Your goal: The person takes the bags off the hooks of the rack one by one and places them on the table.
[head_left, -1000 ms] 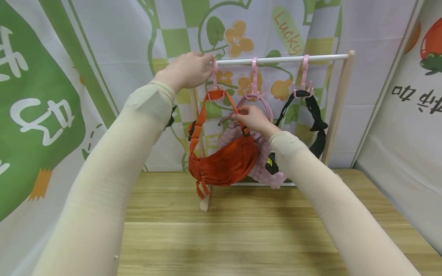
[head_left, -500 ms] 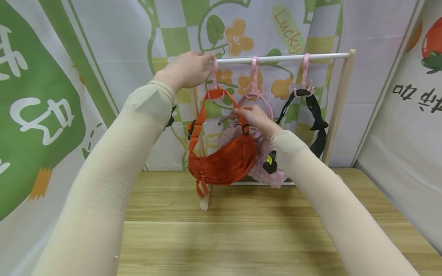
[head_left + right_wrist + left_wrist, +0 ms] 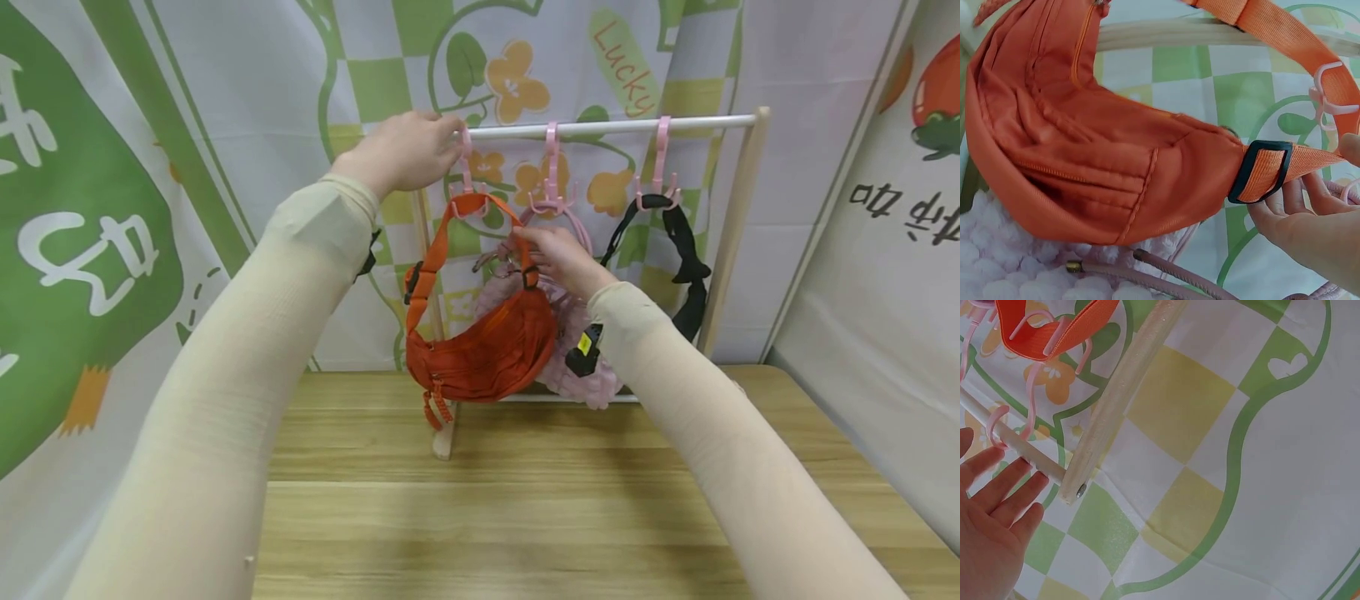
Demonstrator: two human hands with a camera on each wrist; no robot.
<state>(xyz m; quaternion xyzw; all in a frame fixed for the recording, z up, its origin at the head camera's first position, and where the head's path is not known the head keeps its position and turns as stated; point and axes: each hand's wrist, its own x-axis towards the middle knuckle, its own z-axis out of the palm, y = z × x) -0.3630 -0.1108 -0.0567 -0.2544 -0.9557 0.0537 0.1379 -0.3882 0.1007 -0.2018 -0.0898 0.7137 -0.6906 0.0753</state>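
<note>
An orange waist bag [image 3: 487, 346] hangs by its strap [image 3: 1285, 31] from the leftmost pink hook [image 3: 466, 158] on the rack's white rod. My right hand [image 3: 558, 254] pinches the strap above its black buckle [image 3: 1260, 172]; in the right wrist view the thumb lies on one side and the fingers behind. My left hand [image 3: 408, 152] rests at the rod's left end, beside that hook. Seen from the left wrist, its fingers [image 3: 1007, 487] are extended and touch the rod [image 3: 1035, 456].
Behind the orange bag, a fluffy pink bag [image 3: 577, 379] hangs from the middle hook [image 3: 552, 162]. A black strap-like item [image 3: 684, 250] hangs from the right hook [image 3: 661, 158]. The wooden rack post [image 3: 735, 225] stands at right, on a wood-grain table [image 3: 525, 517] before a printed curtain.
My right hand has turned slightly, and its fingers now sit further behind the strap. The strap's right side has shifted a little left. My left hand stays on the rod.
</note>
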